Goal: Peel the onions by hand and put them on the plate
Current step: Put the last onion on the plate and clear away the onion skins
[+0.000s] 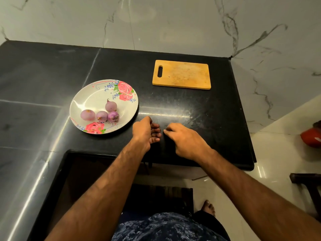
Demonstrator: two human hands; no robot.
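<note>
Head view shows four small onions (102, 113) lying close together on the flowered plate (97, 91), left of the middle of the frame. They look smooth and pale purple, so they seem to be peeled, and the job looks almost done.

The left hand (145, 132) and the right hand (184, 140) rest low on the dark surface (173, 105), just right of the plate and just below the middle of the frame. Their fingertips are almost touching. Both hands have curled fingers, but the view does not show if they hold anything, so it cannot be told. They may be picking up tiny bits of onion skin.

If so, a good way is to sweep the bits together with flat fingers, pinch them softly, and keep the left hand from bumping the plate rim, which is very near.

A wooden cutting board (181, 74) lies well apart, in the upper middle of the frame. Between it and the hands the surface is bare and shiny, so there is room to slide. The front edge of the surface is right under the wrists, and the right edge drops to the floor (271, 141), so bits pushed that way could fall off.
</note>
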